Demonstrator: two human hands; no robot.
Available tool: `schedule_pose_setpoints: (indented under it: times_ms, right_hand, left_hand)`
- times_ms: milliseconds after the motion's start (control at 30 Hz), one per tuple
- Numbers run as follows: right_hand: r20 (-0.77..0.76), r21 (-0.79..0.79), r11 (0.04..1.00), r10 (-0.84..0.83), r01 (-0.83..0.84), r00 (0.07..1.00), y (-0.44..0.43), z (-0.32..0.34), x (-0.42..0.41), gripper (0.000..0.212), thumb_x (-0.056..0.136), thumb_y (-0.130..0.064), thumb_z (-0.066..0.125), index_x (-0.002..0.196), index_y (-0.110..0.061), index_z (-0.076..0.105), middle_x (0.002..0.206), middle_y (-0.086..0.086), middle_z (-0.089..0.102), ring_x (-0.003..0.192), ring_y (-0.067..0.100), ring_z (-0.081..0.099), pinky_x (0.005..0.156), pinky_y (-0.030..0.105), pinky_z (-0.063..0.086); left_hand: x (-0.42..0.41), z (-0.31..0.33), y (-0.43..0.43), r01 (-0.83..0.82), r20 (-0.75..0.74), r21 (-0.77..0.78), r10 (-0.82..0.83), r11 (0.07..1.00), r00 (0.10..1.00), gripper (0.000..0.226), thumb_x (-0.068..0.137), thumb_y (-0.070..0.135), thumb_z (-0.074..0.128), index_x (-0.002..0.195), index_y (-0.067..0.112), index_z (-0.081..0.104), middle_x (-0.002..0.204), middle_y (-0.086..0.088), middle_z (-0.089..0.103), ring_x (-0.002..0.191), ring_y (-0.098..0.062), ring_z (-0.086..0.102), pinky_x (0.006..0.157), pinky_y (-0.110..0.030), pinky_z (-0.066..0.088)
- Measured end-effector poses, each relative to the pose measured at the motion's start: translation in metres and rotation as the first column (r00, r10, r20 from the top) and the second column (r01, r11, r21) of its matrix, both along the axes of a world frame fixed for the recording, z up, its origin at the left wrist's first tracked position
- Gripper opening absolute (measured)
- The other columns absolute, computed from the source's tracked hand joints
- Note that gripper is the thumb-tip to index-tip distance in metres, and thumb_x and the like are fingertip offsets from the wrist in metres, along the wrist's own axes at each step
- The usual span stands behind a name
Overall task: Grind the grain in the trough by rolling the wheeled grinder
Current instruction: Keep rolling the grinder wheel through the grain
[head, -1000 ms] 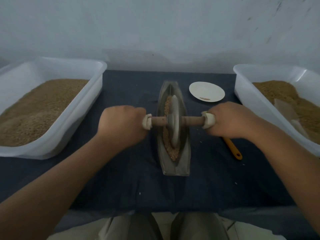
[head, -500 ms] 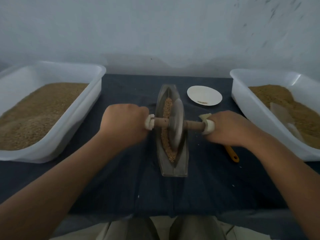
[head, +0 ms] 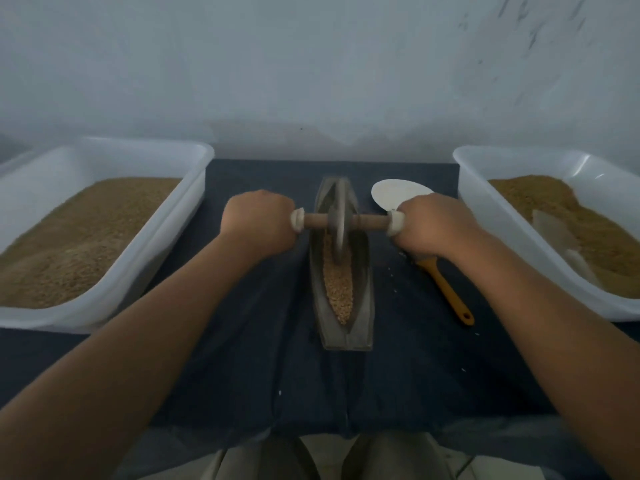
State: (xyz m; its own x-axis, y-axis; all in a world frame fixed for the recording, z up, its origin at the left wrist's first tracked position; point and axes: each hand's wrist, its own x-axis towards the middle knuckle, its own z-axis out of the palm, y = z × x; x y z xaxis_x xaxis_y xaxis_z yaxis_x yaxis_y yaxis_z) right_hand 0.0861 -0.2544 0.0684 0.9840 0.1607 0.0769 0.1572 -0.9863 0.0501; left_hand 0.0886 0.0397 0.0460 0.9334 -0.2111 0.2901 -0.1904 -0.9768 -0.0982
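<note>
Wooden axle of the wheeled grinder [head: 337, 223] is lying crosswise to the trough [head: 363, 306], whose long axis is running straight away from the person. The wheel is standing near the far end, so most of the grain [head: 337, 285] is lying nearer the body; the coming stroke is probably a pull. Left hand [head: 258, 225] and right hand [head: 434, 226] are each gripping 1 axle end, fingers curled tight, arms reaching forward.
</note>
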Motion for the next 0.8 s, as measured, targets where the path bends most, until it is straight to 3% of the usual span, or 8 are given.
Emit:
schedule_pose_setpoints:
  times_ms: [100,200,300,433,533,600,700,800]
  right_hand:
    - [-0.004,0.019,0.994,0.104,-0.104,0.995,-0.013,-0.004,-0.045,0.041,0.067,-0.069,0.039,0.067,-0.034,0.061,0.061,-0.012,0.061,0.058,0.006,0.057,0.053,0.031,0.050]
    - [0.022,0.075,0.987,0.143,-0.145,0.989,-0.017,-0.005,-0.068,0.044,0.058,-0.073,0.033,0.063,-0.038,0.058,0.057,-0.015,0.057,0.055,0.001,0.053,0.050,0.029,0.045]
    - [0.040,0.018,0.997,0.078,-0.079,0.996,-0.007,-0.006,-0.046,0.034,0.071,-0.062,0.047,0.066,-0.031,0.059,0.061,-0.010,0.059,0.058,0.010,0.056,0.055,0.035,0.053]
    - [0.180,0.008,0.998,0.061,-0.063,0.982,0.009,0.004,0.002,0.028,0.081,-0.036,0.060,0.060,-0.026,0.046,0.056,-0.006,0.050,0.051,0.015,0.046,0.049,0.029,0.037]
    - [0.140,-0.048,0.998,0.050,-0.043,0.989,0.015,0.017,0.011,0.026,0.078,-0.037,0.065,0.062,-0.028,0.047,0.059,-0.005,0.053,0.054,0.016,0.050,0.051,0.029,0.038]
    - [0.081,-0.044,0.997,0.064,-0.061,0.995,0.011,0.017,-0.003,0.025,0.080,-0.042,0.063,0.066,-0.026,0.051,0.060,-0.004,0.057,0.055,0.017,0.054,0.051,0.032,0.048]
    - [-0.062,-0.025,0.994,0.105,-0.106,0.993,-0.007,0.010,-0.044,0.032,0.072,-0.061,0.054,0.068,-0.030,0.060,0.060,-0.006,0.061,0.056,0.010,0.059,0.053,0.036,0.054]
    - [-0.127,0.067,0.986,0.163,-0.156,0.978,-0.016,0.010,-0.069,0.038,0.059,-0.071,0.047,0.067,-0.037,0.060,0.075,-0.029,0.064,0.055,0.002,0.057,0.050,0.030,0.045]
  left_hand:
    - [-0.058,-0.021,0.014,0.056,0.137,0.020,-0.058,0.998,0.989,0.037,0.088,0.052,0.052,0.061,0.030,0.039,0.053,0.012,0.043,0.044,-0.011,0.042,0.047,-0.024,0.030]
    - [-0.079,-0.024,0.021,0.096,0.249,0.049,-0.105,0.994,0.963,0.040,0.079,0.054,0.054,0.058,0.034,0.027,0.045,0.015,0.028,0.035,-0.003,0.024,0.046,-0.016,0.014]
    - [-0.047,-0.026,0.015,0.049,0.111,0.018,-0.051,0.999,0.993,0.034,0.085,0.048,0.053,0.061,0.029,0.040,0.053,0.012,0.043,0.044,-0.010,0.039,0.047,-0.022,0.022]
    - [0.018,-0.013,0.001,-0.045,0.014,-0.086,0.046,0.995,0.999,0.028,0.088,0.045,0.051,0.068,0.025,0.055,0.070,0.007,0.060,0.060,-0.019,0.056,0.055,-0.029,0.040]
    - [0.021,-0.011,0.001,-0.037,-0.029,-0.133,0.034,0.990,0.999,0.034,0.090,0.052,0.052,0.069,0.025,0.055,0.072,0.008,0.058,0.069,-0.023,0.062,0.061,-0.032,0.044]
    - [-0.002,-0.019,0.007,-0.009,0.017,-0.121,0.011,0.993,1.000,0.037,0.091,0.053,0.053,0.066,0.025,0.049,0.066,0.010,0.052,0.065,-0.023,0.061,0.059,-0.031,0.041]
    - [-0.054,-0.032,0.018,0.114,0.199,-0.063,-0.100,0.991,0.975,0.041,0.091,0.054,0.048,0.061,0.028,0.037,0.053,0.012,0.039,0.044,-0.011,0.040,0.047,-0.023,0.025]
    - [-0.077,-0.029,0.026,0.197,0.307,-0.068,-0.167,0.978,0.937,0.037,0.089,0.052,0.045,0.062,0.031,0.031,0.051,0.014,0.026,0.040,-0.007,0.020,0.050,-0.018,0.011]
